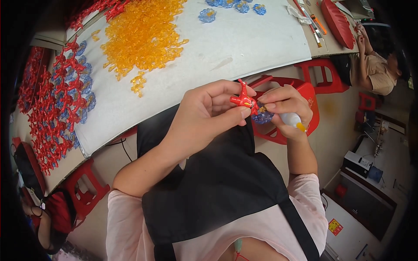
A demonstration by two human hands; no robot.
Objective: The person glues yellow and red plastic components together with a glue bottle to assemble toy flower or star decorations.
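Note:
My left hand [201, 109] pinches a small glossy red figurine [243, 100] between thumb and fingers, above my lap in front of the table. Against the figurine's lower right side is a clear blue flower-shaped piece [263, 118] with some yellow in it. My right hand [291, 102] is closed, its fingertips pressed together at the join of the red and blue pieces. Tucked in that same hand is a small white bottle [289, 118] with a yellow tip, pointing down and right. The right fingertips partly hide the blue piece.
On the white-covered table [226, 48] lies a heap of clear amber pieces [143, 35]. Rows of red figurines on blue pieces [65, 95] stand at left. Loose blue pieces [207, 15], an orange cutter [319, 25] and a red tray [336, 24] lie farther off. A person [374, 71] sits at right.

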